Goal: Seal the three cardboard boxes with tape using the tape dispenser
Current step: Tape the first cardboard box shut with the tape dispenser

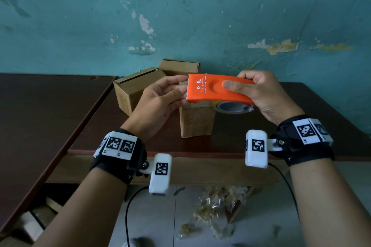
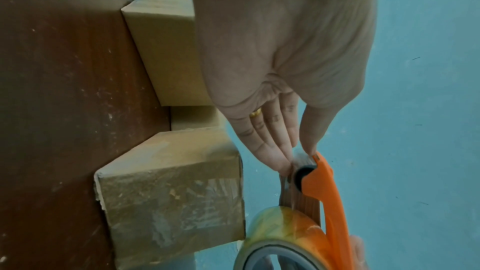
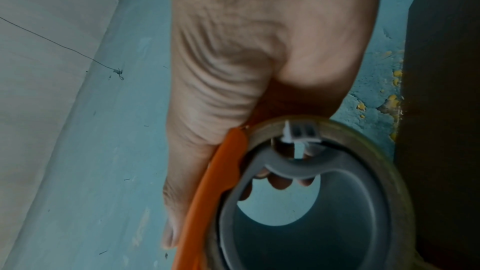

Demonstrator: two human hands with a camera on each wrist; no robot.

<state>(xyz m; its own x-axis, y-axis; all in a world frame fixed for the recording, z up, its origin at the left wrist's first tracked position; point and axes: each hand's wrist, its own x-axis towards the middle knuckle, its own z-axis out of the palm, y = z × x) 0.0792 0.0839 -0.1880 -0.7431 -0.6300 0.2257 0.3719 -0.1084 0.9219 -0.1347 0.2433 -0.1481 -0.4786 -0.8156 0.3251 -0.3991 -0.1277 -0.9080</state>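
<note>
Tape dispenser (image 1: 218,90): held mid-air, long axis L–R, just above nearest box (image 1: 195,122); right hand (image 1: 267,94) clamps roll end, left hand (image 1: 158,100) pinches tape at blade end; box nearer L hand

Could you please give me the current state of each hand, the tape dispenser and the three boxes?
Right hand: grips the tape dispenser.
Left hand: pinches the tape end at the dispenser's toothed edge.
Tape dispenser: held in the air over the boxes, roll loaded.
Front box: upright, glossy tape on its side.
Left box: top seam untaped.
Back box: closed; tape cannot be told.
</note>
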